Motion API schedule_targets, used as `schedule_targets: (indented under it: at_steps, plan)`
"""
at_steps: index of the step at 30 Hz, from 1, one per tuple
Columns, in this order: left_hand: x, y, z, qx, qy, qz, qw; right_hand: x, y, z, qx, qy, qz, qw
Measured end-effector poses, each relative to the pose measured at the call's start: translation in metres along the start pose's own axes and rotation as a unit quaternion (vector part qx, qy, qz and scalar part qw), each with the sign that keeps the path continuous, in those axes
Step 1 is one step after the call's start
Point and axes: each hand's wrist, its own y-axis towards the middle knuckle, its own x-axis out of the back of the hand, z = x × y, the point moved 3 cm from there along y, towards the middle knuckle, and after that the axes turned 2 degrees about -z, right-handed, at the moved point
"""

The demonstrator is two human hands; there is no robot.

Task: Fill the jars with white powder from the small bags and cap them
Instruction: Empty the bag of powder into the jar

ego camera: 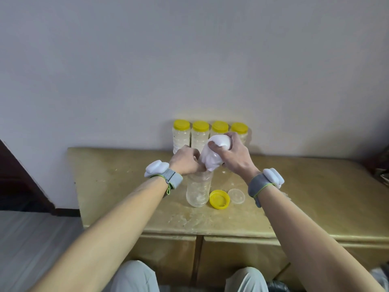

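Seated person's view over a yellowish surface (315, 186). The mouth of the open jar (199, 190) is hidden behind the left hand (185, 162) and the lower end of the bag (212, 157), so any flow of powder cannot be made out; the jar's contents are hard to read through its ribbed clear wall. The left hand is clenched at the jar's neck, fingertips hidden, so whether they also pinch the bag's end cannot be told. The right hand (233, 157) grasps the white powder bag from above, thumb pressed into its bulging top, with the bag tilted down-left into the jar's mouth. The jar stands upright directly below both hands. A yellow cap (219, 199) lies hollow side up, touching the jar's base on the right; a clear disc (236, 195) lies just beside it. Four capped jars (181, 135) line the wall, the right two partly covered by bag and right hand. Both wrists carry grey bands (173, 178).
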Motion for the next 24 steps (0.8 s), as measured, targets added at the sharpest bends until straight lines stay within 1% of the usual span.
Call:
schedule_targets:
  at_steps: [4,7,9,10,11,12,14,16,19,21,22,24]
  plan:
    - [0.003,-0.005,0.005,-0.003,-0.065,0.035,0.997,0.003,0.001,0.003,-0.005,0.013,-0.017,1.0]
    - [0.004,-0.007,0.007,0.03,-0.11,0.116,0.987,0.004,0.001,0.005,-0.008,0.019,-0.027,0.999]
    - [0.006,-0.008,0.007,0.053,-0.082,0.159,0.983,0.003,0.001,0.007,-0.007,0.015,-0.023,1.0]
    - [0.008,-0.007,0.007,0.05,-0.049,0.16,0.985,0.002,0.001,0.008,-0.005,0.012,-0.018,1.0]
    - [0.01,-0.005,0.006,0.039,-0.009,0.144,0.989,0.001,0.0,0.01,-0.002,0.006,-0.012,1.0]
    - [0.012,-0.005,0.003,0.026,0.027,0.114,0.993,0.0,-0.001,0.012,0.003,-0.002,-0.005,1.0]
    - [0.012,-0.007,-0.001,0.01,0.049,0.058,0.997,-0.002,-0.002,0.015,0.016,-0.02,0.003,1.0]
    - [0.008,-0.007,0.001,0.009,0.007,0.032,0.999,-0.001,-0.002,0.017,0.022,-0.028,0.003,0.999]
    - [0.006,-0.009,0.004,0.039,-0.111,0.024,0.993,0.004,-0.002,0.016,0.018,-0.029,0.0,0.999]
    - [0.007,-0.01,0.002,0.061,-0.193,0.05,0.978,0.006,-0.001,0.015,0.009,-0.024,-0.002,1.0]
    - [0.006,-0.011,0.0,0.06,-0.216,0.076,0.972,0.006,-0.002,0.013,0.002,-0.019,-0.004,1.0]
    - [0.004,-0.011,-0.008,0.049,-0.211,0.127,0.968,0.007,-0.002,0.012,-0.01,-0.005,-0.006,1.0]
